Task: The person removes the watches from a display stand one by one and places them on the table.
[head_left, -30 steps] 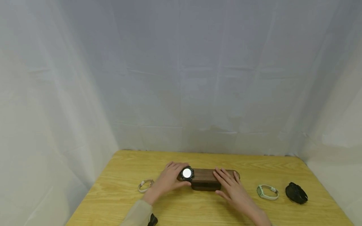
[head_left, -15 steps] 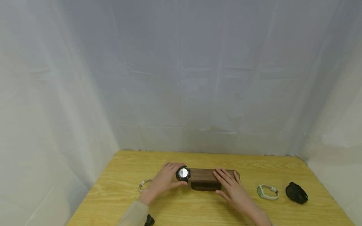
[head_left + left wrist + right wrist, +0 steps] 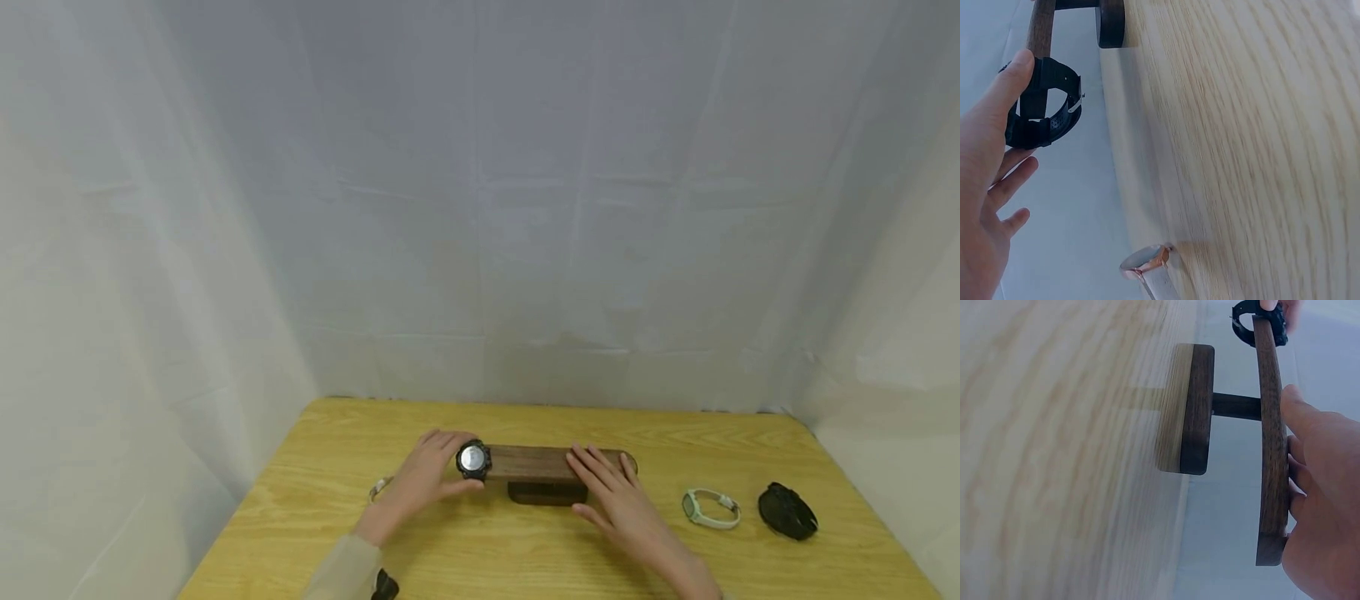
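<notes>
A dark wooden T-shaped watch stand (image 3: pixel 528 463) stands on the table, its long bar raised on a short post above a base (image 3: pixel 1199 409). Around the bar's left end hangs a black round-faced watch (image 3: pixel 472 459), its strap looped (image 3: pixel 1066 119). My left hand (image 3: pixel 420 479) pinches this watch between thumb and fingers. On the right half of the bar my right hand (image 3: pixel 618 504) rests with its fingers extended across the top. From the right wrist view, the fingers lie along the bar's upper side.
A pale watch (image 3: pixel 378 487) lies partly hidden behind my left hand. To the right are a mint green watch (image 3: pixel 708 509) and a black watch (image 3: pixel 787 511). Another black object (image 3: pixel 385 585) shows beside my left sleeve. White curtains (image 3: pixel 480 250) surround the wooden table (image 3: pixel 480 558).
My left hand and the black watch have slid left along the bar to its end. More of the bar now shows. My right hand has stayed in place.
</notes>
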`<state>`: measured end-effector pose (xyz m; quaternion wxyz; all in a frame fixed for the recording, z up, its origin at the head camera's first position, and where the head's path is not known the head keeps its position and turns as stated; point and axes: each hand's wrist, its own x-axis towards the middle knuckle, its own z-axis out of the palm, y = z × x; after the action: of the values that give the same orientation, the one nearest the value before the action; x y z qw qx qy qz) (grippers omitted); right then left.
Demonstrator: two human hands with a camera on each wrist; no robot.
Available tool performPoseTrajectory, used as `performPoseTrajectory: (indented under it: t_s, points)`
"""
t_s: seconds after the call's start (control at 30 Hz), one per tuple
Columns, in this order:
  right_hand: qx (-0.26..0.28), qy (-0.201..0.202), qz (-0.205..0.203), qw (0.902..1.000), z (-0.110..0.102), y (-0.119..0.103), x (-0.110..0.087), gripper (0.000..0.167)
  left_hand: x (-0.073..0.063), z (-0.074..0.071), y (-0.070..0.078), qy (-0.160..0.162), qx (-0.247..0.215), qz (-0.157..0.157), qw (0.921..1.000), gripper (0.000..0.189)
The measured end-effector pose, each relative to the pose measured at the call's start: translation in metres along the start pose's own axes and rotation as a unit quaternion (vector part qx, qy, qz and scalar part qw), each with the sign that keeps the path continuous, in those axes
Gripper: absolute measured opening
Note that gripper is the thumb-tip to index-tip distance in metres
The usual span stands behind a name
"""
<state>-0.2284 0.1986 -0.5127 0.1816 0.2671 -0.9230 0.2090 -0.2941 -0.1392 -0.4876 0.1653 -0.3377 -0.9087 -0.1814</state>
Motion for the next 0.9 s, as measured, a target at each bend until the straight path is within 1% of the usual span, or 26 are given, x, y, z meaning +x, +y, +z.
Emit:
performPoseTrajectory:
  t_s: [0.13,0.27,0.43,0.6,0.7,0.9]
  points:
    - [0.002,-0.001,-0.001,1.0000,-0.001,0.000,0.001,0.072,-0.004,-0.006,-0.004,0.003,0.004,-0.008,1.0000,0.070]
    - [0.004,-0.002,-0.001,1.0000,-0.001,0.000,0.001,0.072,-0.008,-0.010,-0.009,0.020,0.017,-0.007,0.9996,0.072]
    - [0.006,-0.006,0.003,1.0000,-0.001,0.001,0.001,0.072,-0.014,-0.016,-0.015,0.045,0.018,-0.007,0.9988,0.074]
    - [0.006,-0.009,0.005,0.9999,-0.001,0.001,0.002,0.073,-0.016,-0.022,-0.020,0.065,0.030,0.002,0.9974,0.075]
    - [0.006,-0.009,0.005,0.9999,-0.002,0.001,0.002,0.073,-0.018,-0.025,-0.022,0.068,0.031,0.001,0.9972,0.075]
    - [0.004,-0.008,0.003,1.0000,-0.001,0.001,0.002,0.073,-0.022,-0.030,-0.029,0.052,0.034,-0.010,0.9980,0.076]
